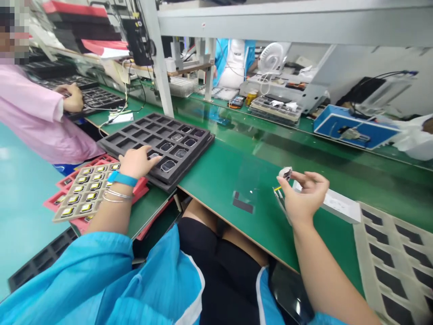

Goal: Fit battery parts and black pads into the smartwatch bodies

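The green worktop runs across the view. From the view's centre, the black tray lies at 10 o'clock, stacked on another, with dark rounded-corner units in its 12-to-5 o'clock pockets. The pale tray at 4 o'clock holds black angular pieces. At 9 o'clock, the beige tray of yellow-marked units sits over red trays. The blue box stands between 2 and 3 o'clock, and the open white box between 3 and 4, just beyond the right hand. That hand's grip is pinched on the small white part, at 3 o'clock, raised over the worktop; a thin tweezer-like tool hangs below the palm. The left hand, at 9 o'clock, is over the black tray's near side, its grip parted at thumb and forefinger around a unit; contact cannot be told. Smallest, at 4 o'clock, the dark L-shaped piece lies on a clear sheet.
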Available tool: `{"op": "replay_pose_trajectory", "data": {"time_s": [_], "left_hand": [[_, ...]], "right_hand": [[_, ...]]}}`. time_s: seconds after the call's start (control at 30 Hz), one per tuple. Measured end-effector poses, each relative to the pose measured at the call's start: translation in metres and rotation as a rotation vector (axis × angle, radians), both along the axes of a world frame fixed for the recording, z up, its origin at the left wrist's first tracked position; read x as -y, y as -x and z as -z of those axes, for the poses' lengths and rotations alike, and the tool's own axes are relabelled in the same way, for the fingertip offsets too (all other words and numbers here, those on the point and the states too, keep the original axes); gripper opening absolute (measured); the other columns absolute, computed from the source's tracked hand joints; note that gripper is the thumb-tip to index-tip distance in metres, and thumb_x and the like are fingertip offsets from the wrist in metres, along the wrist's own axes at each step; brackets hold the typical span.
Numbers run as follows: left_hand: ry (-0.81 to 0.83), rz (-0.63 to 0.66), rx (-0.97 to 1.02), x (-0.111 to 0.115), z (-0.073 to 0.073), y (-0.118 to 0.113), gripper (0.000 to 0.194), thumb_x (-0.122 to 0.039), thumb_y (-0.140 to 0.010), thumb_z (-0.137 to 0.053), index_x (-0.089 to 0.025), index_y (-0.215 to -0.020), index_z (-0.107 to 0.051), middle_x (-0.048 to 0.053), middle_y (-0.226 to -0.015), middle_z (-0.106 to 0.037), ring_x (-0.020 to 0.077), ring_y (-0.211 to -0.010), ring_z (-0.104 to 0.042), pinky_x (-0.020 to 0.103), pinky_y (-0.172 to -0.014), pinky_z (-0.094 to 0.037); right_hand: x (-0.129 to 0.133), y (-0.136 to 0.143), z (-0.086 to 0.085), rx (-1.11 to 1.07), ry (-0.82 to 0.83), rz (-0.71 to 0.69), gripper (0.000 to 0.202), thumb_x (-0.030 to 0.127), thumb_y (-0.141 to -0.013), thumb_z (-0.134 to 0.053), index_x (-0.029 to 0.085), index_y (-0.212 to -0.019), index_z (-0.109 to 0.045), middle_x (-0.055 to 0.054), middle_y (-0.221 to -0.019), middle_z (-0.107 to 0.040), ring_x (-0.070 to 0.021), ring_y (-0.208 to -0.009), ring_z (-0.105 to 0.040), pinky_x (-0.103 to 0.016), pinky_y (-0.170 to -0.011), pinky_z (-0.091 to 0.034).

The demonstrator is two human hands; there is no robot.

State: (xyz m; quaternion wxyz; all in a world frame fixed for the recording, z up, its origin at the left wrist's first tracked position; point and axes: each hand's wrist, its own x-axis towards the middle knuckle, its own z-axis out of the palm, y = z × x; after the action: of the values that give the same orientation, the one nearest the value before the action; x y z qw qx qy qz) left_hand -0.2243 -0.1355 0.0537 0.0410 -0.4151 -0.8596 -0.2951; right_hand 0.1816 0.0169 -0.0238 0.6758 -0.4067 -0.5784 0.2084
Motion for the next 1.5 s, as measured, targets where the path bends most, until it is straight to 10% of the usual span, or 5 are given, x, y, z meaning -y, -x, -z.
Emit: {"op": "replay_pose_trajectory", "data": {"time_s": [0.13,0.23,0.37,0.87,1.5], "left_hand": [[-0.274,0.416,0.036,-0.038,-0.004,-0.071,0.041,-0.030,-0.084,-0.067,-0.018,-0.123,-0.063,0.011,-0.126,-0.067,0.0286,-0.123,-0.058,0.048,-0.112,-0.041],[-0.161,0.966,0.456,-0.098,0.014,-0.134,0.065,-0.029,-0.073,-0.080,-0.017,-0.133,-0.058,0.013,-0.118,-0.071,0.0252,-0.108,-0.067,0.042,-0.099,-0.052],[-0.003,1.279,1.005,-0.167,0.051,-0.200,0.088,-0.028,-0.055,-0.092,-0.019,-0.136,-0.058,0.018,-0.129,-0.066,0.0304,-0.119,-0.062,0.047,-0.100,-0.051],[0.027,1.081,1.683,-0.168,0.078,-0.218,0.050,-0.035,-0.068,-0.088,-0.027,-0.115,-0.074,0.004,-0.118,-0.072,0.0178,-0.101,-0.069,0.033,-0.094,-0.057],[-0.248,1.159,1.334,-0.171,0.091,-0.223,0.056,-0.021,-0.051,-0.095,-0.020,-0.102,-0.072,0.005,-0.109,-0.074,0.0177,-0.099,-0.071,0.033,-0.097,-0.056]], "right_hand": [[-0.007,0.007,-0.011,-0.029,0.052,-0.102,0.064,0.035,-0.055,-0.088,0.024,-0.104,-0.047,0.000,-0.087,-0.070,-0.0220,-0.089,-0.071,-0.048,-0.099,-0.051],[-0.014,0.016,-0.011,-0.064,0.106,-0.143,0.064,0.037,-0.052,-0.088,0.025,-0.099,-0.048,0.001,-0.086,-0.070,-0.0205,-0.088,-0.070,-0.045,-0.095,-0.053],[-0.020,0.021,0.005,-0.158,0.260,-0.158,0.063,0.046,-0.047,-0.088,0.025,-0.091,-0.047,0.000,-0.085,-0.070,-0.0203,-0.085,-0.070,-0.044,-0.091,-0.055],[0.001,0.012,0.007,0.190,0.156,-0.289,0.010,0.030,-0.085,-0.066,0.021,-0.090,-0.069,-0.007,-0.113,-0.073,-0.0202,-0.107,-0.069,-0.037,-0.096,-0.056],[0.000,0.014,0.017,0.462,-0.114,-0.041,0.014,0.019,-0.087,-0.062,0.022,-0.085,-0.076,-0.007,-0.102,-0.077,-0.0203,-0.095,-0.073,-0.036,-0.092,-0.057]]}}
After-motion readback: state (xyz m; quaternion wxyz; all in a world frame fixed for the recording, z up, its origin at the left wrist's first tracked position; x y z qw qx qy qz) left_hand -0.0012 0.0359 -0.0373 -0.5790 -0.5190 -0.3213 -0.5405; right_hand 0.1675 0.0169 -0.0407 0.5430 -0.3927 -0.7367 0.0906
